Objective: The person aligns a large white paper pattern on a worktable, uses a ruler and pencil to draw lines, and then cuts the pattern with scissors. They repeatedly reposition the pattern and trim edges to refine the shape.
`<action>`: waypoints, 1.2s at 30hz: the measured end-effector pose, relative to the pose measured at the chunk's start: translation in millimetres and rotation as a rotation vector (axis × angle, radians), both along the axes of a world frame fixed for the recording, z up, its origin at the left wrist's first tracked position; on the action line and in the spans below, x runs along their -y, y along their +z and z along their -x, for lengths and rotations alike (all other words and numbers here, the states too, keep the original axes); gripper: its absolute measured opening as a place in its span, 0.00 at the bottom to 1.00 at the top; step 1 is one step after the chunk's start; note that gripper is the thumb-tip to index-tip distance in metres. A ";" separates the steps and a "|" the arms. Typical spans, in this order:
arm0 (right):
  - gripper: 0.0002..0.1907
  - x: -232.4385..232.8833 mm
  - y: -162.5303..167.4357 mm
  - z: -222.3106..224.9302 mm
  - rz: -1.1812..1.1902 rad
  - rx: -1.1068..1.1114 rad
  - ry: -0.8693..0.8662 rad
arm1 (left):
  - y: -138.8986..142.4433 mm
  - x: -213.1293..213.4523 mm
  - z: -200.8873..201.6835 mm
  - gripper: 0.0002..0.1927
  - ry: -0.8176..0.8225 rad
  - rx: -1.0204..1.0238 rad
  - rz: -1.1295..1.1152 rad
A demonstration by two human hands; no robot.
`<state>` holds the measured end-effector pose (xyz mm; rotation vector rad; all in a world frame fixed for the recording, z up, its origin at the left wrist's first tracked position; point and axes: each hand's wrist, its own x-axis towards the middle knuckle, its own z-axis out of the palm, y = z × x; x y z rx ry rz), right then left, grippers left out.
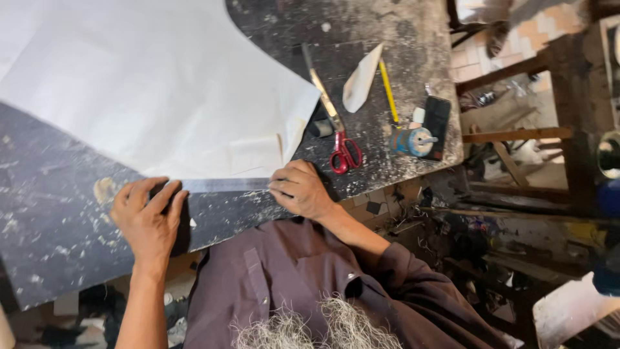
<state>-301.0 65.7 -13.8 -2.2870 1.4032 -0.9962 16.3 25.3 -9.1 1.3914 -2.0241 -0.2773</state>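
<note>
Both hands press a metal ruler [223, 185] flat along the near edge of a large white sheet [148, 84] on the dark, paint-flecked table [58, 239]. Left hand [150, 220]: fingers spread, palm down, holding the ruler's left end. Right hand [300, 189]: fingers curled together, tips pinning the right end.

Step in hand, by my reading: lining up a straight edge for marking or cutting.

Red-handled scissors [339, 139] and yellow pencil [388, 90] lie near, to the right; either would need one hand freed while the ruler stays put.
</note>
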 end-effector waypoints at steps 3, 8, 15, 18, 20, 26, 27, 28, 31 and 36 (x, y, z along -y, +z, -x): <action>0.09 -2.6 4.3 0.6 -0.024 -0.006 -0.015 | 6.2 1.5 7.6 0.10 0.008 0.033 0.045; 0.08 -2.6 3.2 -6.8 -0.009 -0.085 -0.052 | 2.7 0.8 11.8 0.07 0.009 0.056 0.011; 0.07 2.5 7.3 -21.8 -0.004 -0.111 -0.081 | 0.6 -23.5 25.7 0.20 -0.071 0.279 -0.131; 0.07 4.8 14.9 -25.8 -0.021 -0.129 -0.071 | 8.4 -34.5 34.6 0.26 -0.142 0.419 -0.150; 0.07 6.2 20.0 -22.1 -0.044 -0.152 -0.053 | 12.2 -37.8 42.3 0.29 -0.147 0.480 -0.183; 0.02 61.4 41.5 84.1 -0.008 -0.057 -0.598 | 11.0 -39.9 53.5 0.31 -0.130 0.532 -0.235; 0.09 68.9 47.6 108.5 0.113 -0.213 -0.653 | 9.8 -40.8 52.2 0.32 -0.136 0.523 -0.231; 0.13 80.0 50.8 127.4 0.075 -0.316 -0.737 | 8.4 -41.8 50.7 0.32 -0.134 0.521 -0.228; 0.35 112.5 47.8 152.7 -0.203 -0.591 -0.906 | 3.7 -44.2 45.8 0.33 -0.119 0.514 -0.206; 0.25 118.5 37.3 147.0 -0.384 -0.613 -0.925 | -3.0 -45.8 44.5 0.35 -0.123 0.499 -0.206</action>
